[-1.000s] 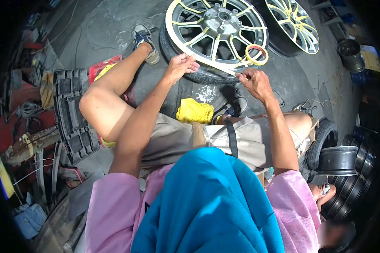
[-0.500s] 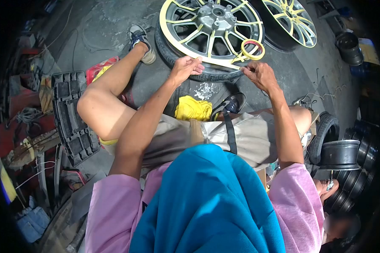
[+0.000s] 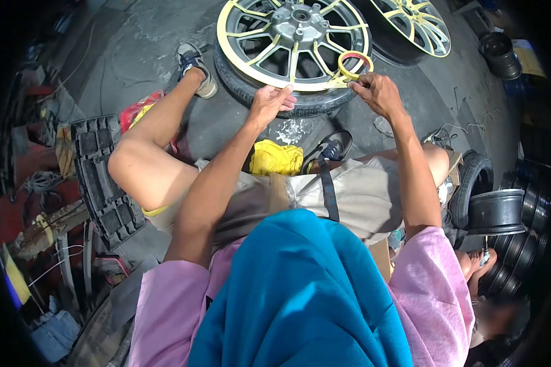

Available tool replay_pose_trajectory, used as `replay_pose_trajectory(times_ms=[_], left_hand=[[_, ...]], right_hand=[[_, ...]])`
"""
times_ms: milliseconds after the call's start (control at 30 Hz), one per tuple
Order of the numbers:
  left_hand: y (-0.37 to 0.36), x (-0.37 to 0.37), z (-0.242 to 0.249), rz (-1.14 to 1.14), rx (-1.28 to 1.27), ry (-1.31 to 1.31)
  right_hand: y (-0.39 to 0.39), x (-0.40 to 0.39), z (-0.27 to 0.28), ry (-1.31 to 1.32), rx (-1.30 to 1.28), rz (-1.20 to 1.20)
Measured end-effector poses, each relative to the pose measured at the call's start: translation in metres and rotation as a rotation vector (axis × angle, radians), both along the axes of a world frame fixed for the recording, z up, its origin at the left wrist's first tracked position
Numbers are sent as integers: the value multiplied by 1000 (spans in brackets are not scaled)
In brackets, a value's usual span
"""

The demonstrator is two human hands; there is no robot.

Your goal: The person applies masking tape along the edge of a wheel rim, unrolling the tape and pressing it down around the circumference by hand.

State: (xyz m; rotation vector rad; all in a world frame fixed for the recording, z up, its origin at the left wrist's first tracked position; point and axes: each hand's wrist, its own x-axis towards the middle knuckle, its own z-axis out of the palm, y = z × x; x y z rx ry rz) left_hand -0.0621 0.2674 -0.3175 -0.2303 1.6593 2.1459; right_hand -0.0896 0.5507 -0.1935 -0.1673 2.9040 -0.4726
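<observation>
A spoked wheel rim lies face up in a tire at the top of the view, with yellow masking tape along its edge and spokes. At the near edge, my left hand pinches the tape strip between thumb and fingers. My right hand grips the strip farther right, its fingers closed near the tape roll. The roll, with a red inner core, is at the rim's right side above that hand. Between the hands the strip runs along the rim edge.
A second taped rim leans at upper right. A yellow cloth lies between my legs. To the left is a black plastic tray. Another person's hand is near a bare rim at right, beside stacked rims.
My right hand has moved up slightly, bringing the strip from stretched below the rim to along its edge. The camera view has shifted a little.
</observation>
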Motion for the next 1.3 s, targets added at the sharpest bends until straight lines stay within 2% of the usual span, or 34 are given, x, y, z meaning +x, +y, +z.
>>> replay_pose_trajectory(times_ms=[67,167,467,600,667,833,933,1000,1033,1100,1167,1200,1233,1267,1300], left_hand=[[-1,0,0,-6,-12,4],[1,0,-1,17,15,0],[26,8,8,97,-3,-25],[30,10,1,107,20,-29],[30,9,0,113,17,-14],[36,10,0,122,15,-43],[46,10,0,121,43,-33],[51,10,0,122,47,-28],[52,10,1,115,13,-20],[54,12,6,111,-27,10],[56,10,-3,110,-18,22],[55,10,-8,120,-10,38],[54,11,-10,124,-13,35],[54,9,-10,134,-11,53],[55,12,-11,134,-6,63]], right_hand=[[2,1,0,84,-49,77],[9,6,-13,76,-18,142],[11,4,-26,99,18,92],[4,0,-10,115,32,48],[9,-2,-20,195,37,127],[2,6,-17,165,70,138],[-5,8,-10,232,104,151],[-9,6,-2,405,135,294],[-17,4,5,403,133,295],[-30,-1,19,553,52,490],[-9,-39,14,600,121,505],[9,-65,8,550,667,352],[55,-95,5,614,411,250],[85,-115,26,505,441,149],[116,-128,32,786,368,114]])
